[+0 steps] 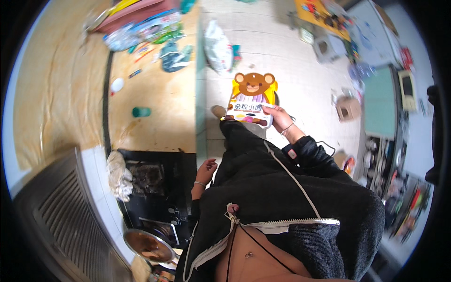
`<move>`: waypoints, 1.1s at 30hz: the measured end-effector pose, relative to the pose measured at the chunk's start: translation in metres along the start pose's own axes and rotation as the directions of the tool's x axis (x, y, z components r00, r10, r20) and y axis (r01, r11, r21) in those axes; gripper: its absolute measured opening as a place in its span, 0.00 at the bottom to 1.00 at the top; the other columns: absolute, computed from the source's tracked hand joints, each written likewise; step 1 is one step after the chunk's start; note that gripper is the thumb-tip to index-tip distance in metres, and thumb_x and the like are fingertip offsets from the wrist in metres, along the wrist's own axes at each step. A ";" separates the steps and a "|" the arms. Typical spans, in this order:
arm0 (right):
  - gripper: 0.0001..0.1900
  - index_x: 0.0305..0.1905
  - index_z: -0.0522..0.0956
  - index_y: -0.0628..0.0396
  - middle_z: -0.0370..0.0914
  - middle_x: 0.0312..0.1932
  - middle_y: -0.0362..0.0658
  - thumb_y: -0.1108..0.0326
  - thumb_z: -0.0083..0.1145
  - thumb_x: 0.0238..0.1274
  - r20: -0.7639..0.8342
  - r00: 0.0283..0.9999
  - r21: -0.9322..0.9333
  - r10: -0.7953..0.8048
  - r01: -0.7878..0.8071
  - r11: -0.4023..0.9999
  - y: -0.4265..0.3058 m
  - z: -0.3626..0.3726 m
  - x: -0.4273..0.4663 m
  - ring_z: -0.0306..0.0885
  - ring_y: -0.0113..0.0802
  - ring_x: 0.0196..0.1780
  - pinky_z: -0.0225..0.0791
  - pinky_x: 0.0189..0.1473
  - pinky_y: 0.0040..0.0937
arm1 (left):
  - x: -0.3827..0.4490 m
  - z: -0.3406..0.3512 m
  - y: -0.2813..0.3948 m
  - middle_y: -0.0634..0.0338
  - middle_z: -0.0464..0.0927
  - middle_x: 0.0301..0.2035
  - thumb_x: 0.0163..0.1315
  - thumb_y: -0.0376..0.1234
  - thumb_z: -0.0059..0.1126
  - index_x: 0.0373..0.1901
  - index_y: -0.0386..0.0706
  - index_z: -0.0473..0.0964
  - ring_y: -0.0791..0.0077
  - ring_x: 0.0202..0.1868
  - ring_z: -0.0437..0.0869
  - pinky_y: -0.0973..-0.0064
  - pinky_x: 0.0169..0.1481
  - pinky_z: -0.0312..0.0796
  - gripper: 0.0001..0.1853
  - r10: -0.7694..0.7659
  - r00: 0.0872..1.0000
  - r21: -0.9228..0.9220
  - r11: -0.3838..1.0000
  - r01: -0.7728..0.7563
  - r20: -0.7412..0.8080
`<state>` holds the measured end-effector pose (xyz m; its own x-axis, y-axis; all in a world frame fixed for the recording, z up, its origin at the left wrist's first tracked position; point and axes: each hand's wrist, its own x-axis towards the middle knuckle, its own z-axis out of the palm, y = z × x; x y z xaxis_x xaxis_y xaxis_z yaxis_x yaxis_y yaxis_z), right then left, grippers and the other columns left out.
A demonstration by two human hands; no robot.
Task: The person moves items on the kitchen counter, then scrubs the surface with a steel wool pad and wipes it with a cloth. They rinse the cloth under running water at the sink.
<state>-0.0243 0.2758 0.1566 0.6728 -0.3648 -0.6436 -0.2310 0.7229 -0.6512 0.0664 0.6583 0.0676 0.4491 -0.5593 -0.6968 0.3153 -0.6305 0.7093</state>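
Note:
A noodle package with a brown bear's head on top and printed writing is held up over the tiled floor. My right hand grips its lower right edge, thumb on the front. Beside the counter's edge hangs my left hand, fingers loosely curled and apart, holding nothing. It is near the black cooktop. A crumpled cloth lies at the cooktop's far side.
On the wooden counter are a green cup, a white round thing and several plastic bags. A pan with brown food stands lower left. On the floor are a white bag and a cardboard box.

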 end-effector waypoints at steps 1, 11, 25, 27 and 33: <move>0.09 0.39 0.80 0.56 0.81 0.34 0.38 0.63 0.61 0.62 -0.124 0.992 0.033 -0.008 0.012 0.999 0.016 -0.021 -0.018 0.79 0.26 0.35 0.72 0.38 0.24 | 0.001 0.008 0.003 0.55 0.80 0.44 0.64 0.36 0.59 0.53 0.38 0.73 0.70 0.47 0.81 0.72 0.52 0.72 0.19 -0.016 0.998 -0.023 1.000 0.017 0.055; 0.10 0.27 0.77 0.51 0.64 0.14 0.29 0.59 0.63 0.58 -0.804 0.594 0.140 0.019 0.159 0.977 0.102 -0.197 -0.198 0.54 0.18 0.13 0.45 0.15 0.20 | 0.047 0.089 0.014 0.56 0.80 0.44 0.65 0.35 0.57 0.50 0.36 0.74 0.73 0.47 0.80 0.74 0.52 0.72 0.15 0.098 0.921 0.267 0.941 -0.209 0.377; 0.09 0.29 0.77 0.51 0.67 0.14 0.33 0.59 0.61 0.58 -0.940 0.328 0.172 0.095 0.217 0.961 0.178 -0.413 -0.305 0.57 0.22 0.13 0.46 0.15 0.24 | 0.163 0.255 0.069 0.52 0.81 0.31 0.59 0.42 0.58 0.34 0.40 0.78 0.59 0.37 0.82 0.66 0.44 0.73 0.13 0.091 0.840 0.762 0.378 -0.526 0.535; 0.12 0.25 0.78 0.52 0.67 0.13 0.33 0.57 0.63 0.56 -0.886 0.456 0.257 0.086 0.328 0.909 0.170 -0.452 -0.333 0.59 0.21 0.13 0.49 0.15 0.22 | 0.176 0.285 0.062 0.55 0.82 0.30 0.58 0.43 0.59 0.33 0.41 0.78 0.63 0.34 0.82 0.66 0.42 0.73 0.14 0.072 0.931 0.733 0.596 -0.327 0.357; 0.10 0.27 0.78 0.52 0.66 0.12 0.31 0.60 0.63 0.57 -0.919 0.392 0.221 0.042 0.424 0.878 0.126 -0.547 -0.375 0.56 0.20 0.11 0.46 0.13 0.22 | 0.193 0.376 0.043 0.59 0.81 0.25 0.61 0.43 0.57 0.30 0.40 0.81 0.72 0.26 0.80 0.70 0.33 0.74 0.14 -0.188 0.918 0.673 0.732 -0.106 0.348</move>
<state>-0.6902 0.1830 0.0958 -0.3915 -0.6520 -0.6493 0.2384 0.6097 -0.7559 -0.1477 0.3211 -0.0761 0.0623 -0.5827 -0.8103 -0.3798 -0.7646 0.5207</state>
